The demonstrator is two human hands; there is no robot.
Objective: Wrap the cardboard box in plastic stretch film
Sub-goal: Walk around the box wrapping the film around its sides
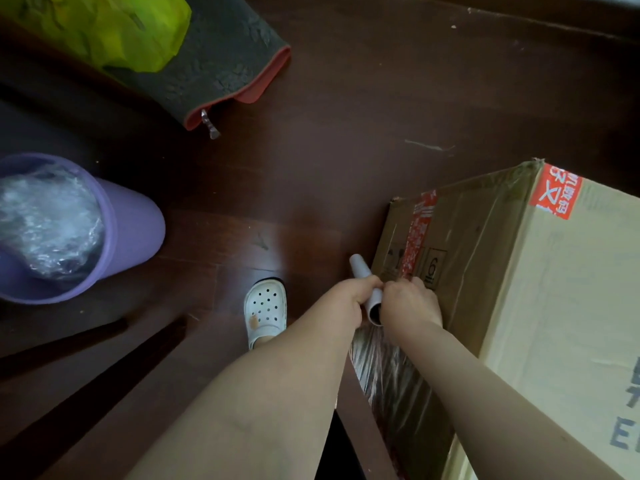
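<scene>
Forearms reach down and forward, and the left hand (353, 299) has its fingers curled round the grey roll (362, 271). The right hand (410, 303) is curled just beside it, though I cannot tell what it pinches. Film (381, 368) stretches along the side of the cardboard box (554, 289), which stands on the dark floor (311, 133) at right. A white clog (266, 308) waits at left.
</scene>
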